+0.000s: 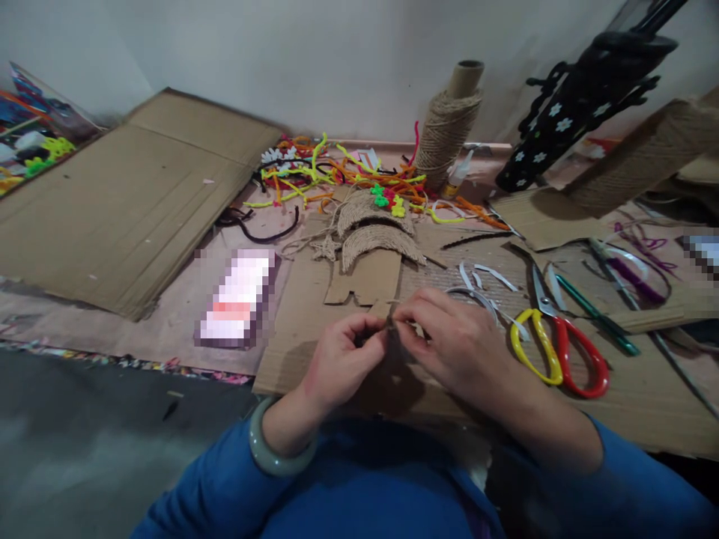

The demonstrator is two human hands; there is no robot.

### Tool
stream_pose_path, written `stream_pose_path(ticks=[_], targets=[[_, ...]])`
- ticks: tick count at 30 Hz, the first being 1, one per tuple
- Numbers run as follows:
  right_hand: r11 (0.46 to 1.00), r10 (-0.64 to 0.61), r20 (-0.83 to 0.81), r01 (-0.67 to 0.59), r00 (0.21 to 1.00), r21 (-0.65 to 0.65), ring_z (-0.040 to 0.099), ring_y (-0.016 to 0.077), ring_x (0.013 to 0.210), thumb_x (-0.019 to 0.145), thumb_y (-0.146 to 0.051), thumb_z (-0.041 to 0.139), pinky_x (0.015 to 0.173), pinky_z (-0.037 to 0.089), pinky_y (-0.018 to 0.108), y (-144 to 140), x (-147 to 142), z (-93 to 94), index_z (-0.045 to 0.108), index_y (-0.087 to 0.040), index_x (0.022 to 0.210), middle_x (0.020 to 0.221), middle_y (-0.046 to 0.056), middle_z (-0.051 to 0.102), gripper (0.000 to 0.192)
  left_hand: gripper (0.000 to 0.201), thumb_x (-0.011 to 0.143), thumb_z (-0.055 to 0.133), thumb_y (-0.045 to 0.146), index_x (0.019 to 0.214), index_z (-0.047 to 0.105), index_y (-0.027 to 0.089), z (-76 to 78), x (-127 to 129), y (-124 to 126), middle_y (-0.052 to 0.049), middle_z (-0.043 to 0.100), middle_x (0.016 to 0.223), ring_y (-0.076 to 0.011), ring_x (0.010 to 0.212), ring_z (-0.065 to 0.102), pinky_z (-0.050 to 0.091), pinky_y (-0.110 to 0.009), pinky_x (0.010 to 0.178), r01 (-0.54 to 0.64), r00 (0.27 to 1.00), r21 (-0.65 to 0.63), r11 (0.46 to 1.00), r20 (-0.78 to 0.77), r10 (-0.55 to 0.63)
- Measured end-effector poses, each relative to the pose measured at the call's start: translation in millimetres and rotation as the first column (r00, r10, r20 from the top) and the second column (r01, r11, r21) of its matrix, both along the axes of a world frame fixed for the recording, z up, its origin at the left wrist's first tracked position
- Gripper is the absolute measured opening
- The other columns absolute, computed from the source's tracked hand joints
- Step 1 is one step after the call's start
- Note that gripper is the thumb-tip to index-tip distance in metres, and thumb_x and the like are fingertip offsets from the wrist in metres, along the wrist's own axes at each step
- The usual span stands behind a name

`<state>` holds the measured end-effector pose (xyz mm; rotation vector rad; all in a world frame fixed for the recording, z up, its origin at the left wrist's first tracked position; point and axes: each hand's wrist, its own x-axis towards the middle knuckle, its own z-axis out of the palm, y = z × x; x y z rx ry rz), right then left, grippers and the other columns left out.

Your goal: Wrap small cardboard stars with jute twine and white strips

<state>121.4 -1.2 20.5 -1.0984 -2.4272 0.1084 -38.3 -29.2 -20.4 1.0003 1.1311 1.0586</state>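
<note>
My left hand [349,358] and my right hand [449,340] meet close to my body, low over the cardboard. Both are closed, thumbs and fingers pinching a small dark strip [392,326] between them. It is mostly hidden by the fingers, and its kind is unclear. Just beyond the hands lie a cut cardboard piece [368,278] and a twine-covered crescent [382,244]. Behind that is a second twine-covered arch [353,210] bearing small green, red and yellow flowers [392,201]. A twine star [325,248] sits at the left of the crescent.
Scissors [544,304] with yellow and red handles and a green pen [598,314] lie to the right. A phone [239,298] lies left, near a large cardboard sheet [135,195]. Behind are coloured pipe cleaners [337,176], a twine spool [446,131] and a black flowered holder [567,112].
</note>
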Motion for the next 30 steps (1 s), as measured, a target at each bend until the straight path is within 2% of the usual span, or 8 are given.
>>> stream_pose_path(ticks=[4,7,14,18,24,30], targets=[[0.999,0.022,-0.064,-0.024,0.998,-0.025,0.061,0.0154,0.071,0.089,-0.019,0.05,0.06,0.04,0.025,4,6,0.1,0.064,-0.017,0.083,0.078,0.004,0.063,0.016,0.011,0.073,0.064,0.024,0.072,0.07,0.015,-0.8,1,0,0.002,0.06,0.06,-0.0075,0.052,0.048,0.038,-0.018,0.05,0.022,0.998,-0.039,0.999,0.064,-0.019],[0.997,0.05,-0.078,-0.054,0.996,-0.053,0.061,0.0144,0.072,0.092,-0.023,0.049,0.06,0.04,0.024,3,8,1.0,0.065,-0.018,0.086,0.08,0.004,0.064,0.018,0.014,0.075,0.063,0.027,0.074,0.07,0.015,-2.5,0,1,0.001,0.06,0.06,-0.0076,0.053,0.048,0.039,-0.018,0.051,0.024,0.997,-0.022,0.999,0.077,-0.022],[0.998,0.06,0.144,-0.06,0.988,-0.005,0.058,0.014,0.062,0.089,-0.02,0.053,0.05,0.033,0.026,0,4,5.2,0.066,-0.02,0.084,0.076,0.002,0.064,0.013,0.018,0.079,0.057,0.024,0.08,0.073,0.015,2.2,0,1,-0.001,0.065,0.068,-0.0108,0.062,0.053,0.041,-0.02,0.057,0.018,0.991,0.103,0.994,-0.137,-0.004],[0.997,0.072,0.205,-0.078,0.976,0.022,0.056,0.015,0.061,0.086,-0.017,0.055,0.049,0.03,0.027,-2,3,6.5,0.064,-0.018,0.08,0.074,0.002,0.062,0.011,0.017,0.078,0.057,0.024,0.08,0.072,0.016,3.4,1,0,-0.002,0.065,0.068,-0.0128,0.065,0.055,0.043,-0.022,0.06,0.026,0.983,0.105,0.994,-0.186,-0.006],[0.994,0.07,0.144,-0.08,0.987,0.072,0.056,0.0151,0.062,0.086,-0.014,0.053,0.05,0.031,0.027,-5,1,3.1,0.063,-0.017,0.078,0.073,0.003,0.062,0.013,0.014,0.079,0.059,0.025,0.078,0.07,0.016,-1.8,0,1,0.0,0.061,0.065,-0.0099,0.059,0.05,0.041,-0.019,0.054,0.024,0.996,0.047,0.999,-0.089,-0.02],[0.997,0.026,0.071,-0.031,0.997,0.065,0.056,0.014,0.061,0.088,-0.016,0.047,0.051,0.031,0.026,-5,-3,-0.8,0.064,-0.017,0.077,0.071,0.004,0.062,0.021,0.013,0.079,0.06,0.027,0.074,0.066,0.016,-2.3,0,3,0.004,0.054,0.058,-0.0059,0.049,0.044,0.036,-0.017,0.048,0.03,1.0,-0.008,1.0,-0.004,-0.031]])
